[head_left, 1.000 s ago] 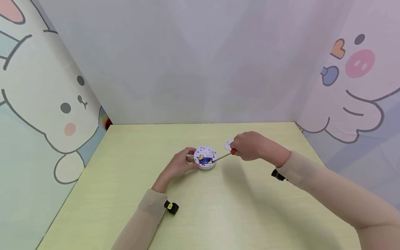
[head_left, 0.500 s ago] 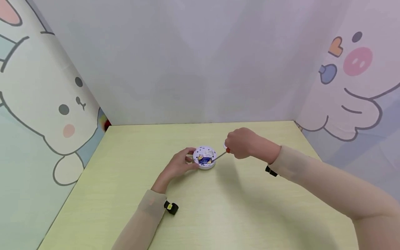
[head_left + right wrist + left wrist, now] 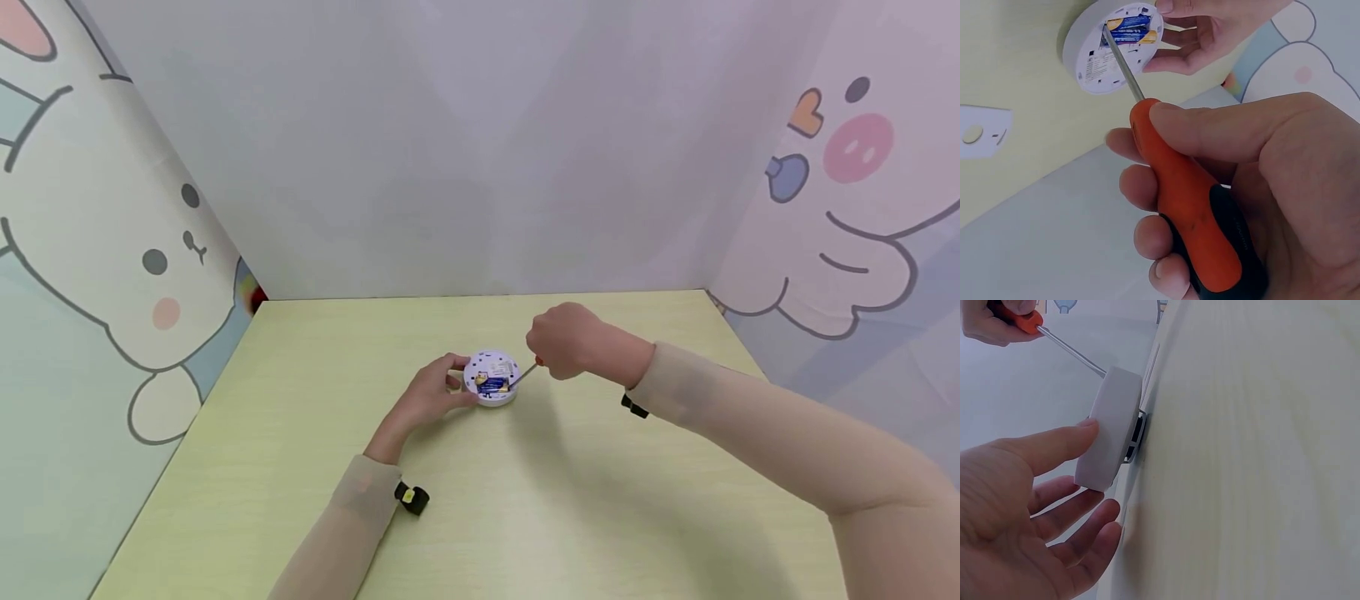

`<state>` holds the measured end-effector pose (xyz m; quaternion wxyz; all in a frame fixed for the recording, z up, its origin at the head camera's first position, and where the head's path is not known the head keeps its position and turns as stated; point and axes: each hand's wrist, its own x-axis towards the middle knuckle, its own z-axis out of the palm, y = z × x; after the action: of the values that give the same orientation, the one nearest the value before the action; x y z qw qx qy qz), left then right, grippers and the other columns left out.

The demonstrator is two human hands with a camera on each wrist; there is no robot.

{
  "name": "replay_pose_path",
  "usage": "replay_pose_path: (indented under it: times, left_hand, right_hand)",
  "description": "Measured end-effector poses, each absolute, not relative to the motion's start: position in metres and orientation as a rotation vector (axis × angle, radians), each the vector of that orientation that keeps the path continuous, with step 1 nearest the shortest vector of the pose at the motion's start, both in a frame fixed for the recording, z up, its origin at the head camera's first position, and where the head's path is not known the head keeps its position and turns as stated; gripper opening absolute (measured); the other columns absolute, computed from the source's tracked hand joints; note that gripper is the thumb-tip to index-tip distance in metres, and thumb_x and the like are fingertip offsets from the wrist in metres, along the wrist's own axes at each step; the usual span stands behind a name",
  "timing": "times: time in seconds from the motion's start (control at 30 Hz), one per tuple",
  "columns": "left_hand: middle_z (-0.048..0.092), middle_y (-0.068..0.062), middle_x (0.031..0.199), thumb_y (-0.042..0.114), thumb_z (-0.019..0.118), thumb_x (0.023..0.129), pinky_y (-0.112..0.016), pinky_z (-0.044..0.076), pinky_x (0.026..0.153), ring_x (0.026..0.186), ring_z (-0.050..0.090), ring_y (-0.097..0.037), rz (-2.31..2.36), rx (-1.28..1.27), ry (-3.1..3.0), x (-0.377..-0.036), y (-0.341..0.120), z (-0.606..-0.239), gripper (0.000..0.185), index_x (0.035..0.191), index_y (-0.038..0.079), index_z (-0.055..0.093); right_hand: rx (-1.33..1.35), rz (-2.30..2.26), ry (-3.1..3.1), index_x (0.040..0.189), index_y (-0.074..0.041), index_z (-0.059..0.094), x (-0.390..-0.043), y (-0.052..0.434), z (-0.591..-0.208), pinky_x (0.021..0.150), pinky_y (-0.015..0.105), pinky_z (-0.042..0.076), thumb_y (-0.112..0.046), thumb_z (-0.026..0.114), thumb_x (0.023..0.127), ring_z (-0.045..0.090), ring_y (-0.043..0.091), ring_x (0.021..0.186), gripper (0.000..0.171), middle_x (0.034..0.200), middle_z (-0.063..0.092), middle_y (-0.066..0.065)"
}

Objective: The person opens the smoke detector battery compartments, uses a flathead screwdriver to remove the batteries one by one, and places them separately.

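A round white device [image 3: 492, 377] is shown lying near the middle of the counter [image 3: 480, 500], its battery bay turned upward with blue batteries [image 3: 1127, 30] exposed. Its left rim is steadied by the left hand [image 3: 427, 398], thumb and fingers curved against the casing. An orange-handled screwdriver [image 3: 1188, 212] is gripped in the closed fist of the right hand [image 3: 566, 340], and its metal tip is set into the battery bay. A flat white cover [image 3: 982, 130] is seen on the counter just beside the device, toward the far edge.
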<state>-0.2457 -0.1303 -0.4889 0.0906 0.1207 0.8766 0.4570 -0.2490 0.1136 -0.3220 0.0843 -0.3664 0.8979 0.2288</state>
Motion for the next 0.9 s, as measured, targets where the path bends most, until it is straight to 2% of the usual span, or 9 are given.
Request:
replay_pose_path:
  times: [0.3,0.53,0.73,0.9]
  left_hand:
    - [0.065,-0.002,0.140,0.022,0.091,0.088,-0.036,0.058,0.087,0.111,0.065,-0.020,1.349,0.345,2.611,-0.246,-0.129,-0.490,0.067,0.146,0.012,0.059]
    - [0.068,-0.003,0.130,0.023,0.091,0.087,-0.036,0.058,0.086,0.106,0.066,-0.019,1.361,0.315,2.610,-0.246,-0.128,-0.490,0.066,0.144,0.010,0.060]
    - [0.070,-0.004,0.117,0.021,0.091,0.087,-0.037,0.058,0.088,0.101,0.067,-0.019,1.374,0.293,2.613,-0.247,-0.127,-0.490,0.062,0.140,0.008,0.061]
    - [0.070,-0.003,0.114,0.021,0.091,0.087,-0.036,0.058,0.086,0.100,0.067,-0.018,1.379,0.289,2.604,-0.248,-0.127,-0.492,0.061,0.139,0.008,0.062]
  right_hand:
    - [-1.095,0.682,2.664,0.072,-0.020,0.062,-0.252,0.113,-0.323,0.053,0.030,0.046,-0.013,0.073,0.091,0.043,0.013,0.060,0.023,0.071,0.058,-0.007]
    - [-1.102,0.680,2.667,0.076,-0.018,0.067,-0.254,0.118,-0.325,0.055,0.030,0.050,-0.019,0.074,0.095,0.047,0.014,0.060,0.020,0.073,0.060,-0.005]
    - [-1.131,0.672,2.672,0.078,-0.016,0.068,-0.254,0.125,-0.325,0.056,0.031,0.051,-0.015,0.074,0.094,0.049,0.015,0.060,0.017,0.075,0.062,-0.003]
    - [-1.156,0.626,2.675,0.087,-0.015,0.073,-0.256,0.134,-0.329,0.061,0.032,0.056,-0.016,0.074,0.095,0.055,0.016,0.064,0.008,0.081,0.067,-0.001]
